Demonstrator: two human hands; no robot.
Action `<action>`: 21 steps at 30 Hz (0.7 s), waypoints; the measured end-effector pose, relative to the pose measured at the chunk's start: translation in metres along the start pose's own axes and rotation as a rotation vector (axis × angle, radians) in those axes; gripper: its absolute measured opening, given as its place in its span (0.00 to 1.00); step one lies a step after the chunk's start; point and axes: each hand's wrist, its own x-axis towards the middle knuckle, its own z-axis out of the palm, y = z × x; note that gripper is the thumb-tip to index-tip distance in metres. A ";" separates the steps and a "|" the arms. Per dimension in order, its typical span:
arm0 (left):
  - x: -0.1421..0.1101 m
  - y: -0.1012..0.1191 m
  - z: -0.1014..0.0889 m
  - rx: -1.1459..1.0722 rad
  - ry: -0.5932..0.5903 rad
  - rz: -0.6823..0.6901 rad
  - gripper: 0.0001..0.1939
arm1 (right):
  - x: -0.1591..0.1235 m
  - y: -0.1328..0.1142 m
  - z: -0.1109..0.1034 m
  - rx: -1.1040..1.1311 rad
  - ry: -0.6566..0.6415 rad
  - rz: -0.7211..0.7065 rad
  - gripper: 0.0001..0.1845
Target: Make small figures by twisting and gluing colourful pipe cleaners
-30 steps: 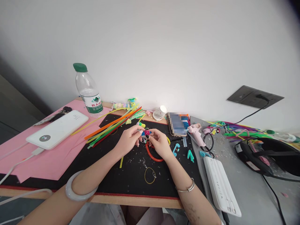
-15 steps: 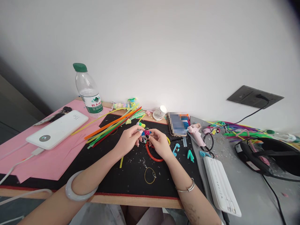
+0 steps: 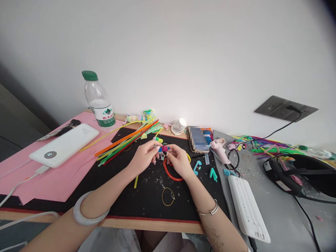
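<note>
Between my fingertips is a small multicoloured pipe-cleaner piece (image 3: 164, 149), with pink, blue and other colours showing. My left hand (image 3: 145, 155) pinches it from the left, and my right hand (image 3: 179, 159) pinches it from the right. Fingers cover much of the piece, so its full shape is hidden. A red pipe-cleaner loop (image 3: 170, 174) curves out below, partly behind my right hand. To the left lies a bundle of orange, green, yellow and red pipe cleaners (image 3: 126, 142). Two small curled pieces, one blue (image 3: 197, 168) and one teal (image 3: 213, 174), rest right of my right hand.
A water bottle (image 3: 101, 105) and white power bank (image 3: 64, 145) stand on pink paper (image 3: 65, 182). At the back are a paper cup (image 3: 179, 126) and a phone (image 3: 198, 139). A pink glue gun (image 3: 221, 151), white power strip (image 3: 248, 208) and black headset (image 3: 301, 175) lie right.
</note>
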 end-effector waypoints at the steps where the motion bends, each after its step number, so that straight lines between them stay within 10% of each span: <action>1: 0.000 0.000 0.000 0.000 -0.001 0.000 0.10 | 0.000 0.000 0.000 0.000 -0.001 0.001 0.10; 21: -0.001 0.000 0.000 0.000 0.002 0.003 0.09 | 0.000 0.000 0.000 -0.001 0.002 -0.002 0.10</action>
